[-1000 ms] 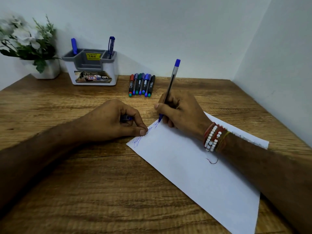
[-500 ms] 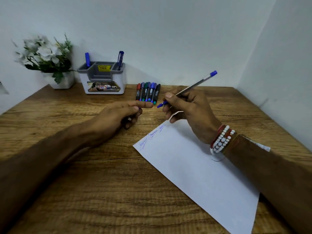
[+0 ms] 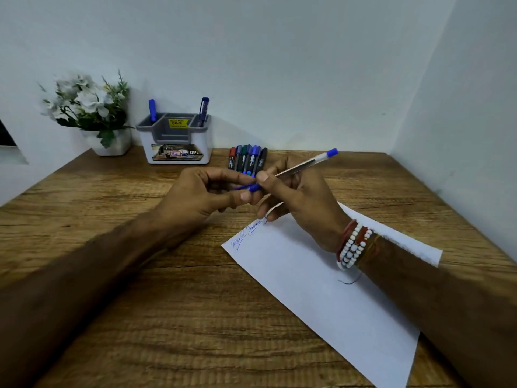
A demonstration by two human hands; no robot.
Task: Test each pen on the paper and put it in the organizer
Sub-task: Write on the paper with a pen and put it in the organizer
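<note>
My right hand (image 3: 296, 197) grips a clear ballpoint pen (image 3: 305, 163) with a blue end, held above the desk and pointing left. My left hand (image 3: 207, 194) pinches the pen's blue cap (image 3: 250, 187) right at the pen's tip. The white paper (image 3: 321, 284) lies under my right wrist, with blue scribbles (image 3: 247, 232) at its far corner. Several markers (image 3: 247, 159) lie side by side behind my hands. The grey-and-white organizer (image 3: 176, 141) stands at the back with two blue pens (image 3: 203, 110) upright in it.
A white pot of white flowers (image 3: 89, 113) stands left of the organizer. Walls close the desk at the back and on the right. The wooden desk (image 3: 140, 317) stretches toward me. Beaded bracelets (image 3: 352, 247) sit on my right wrist.
My right hand lifted the pen off the paper and tilted it flat. My left hand left the paper's corner and brought the cap up to the pen's tip.
</note>
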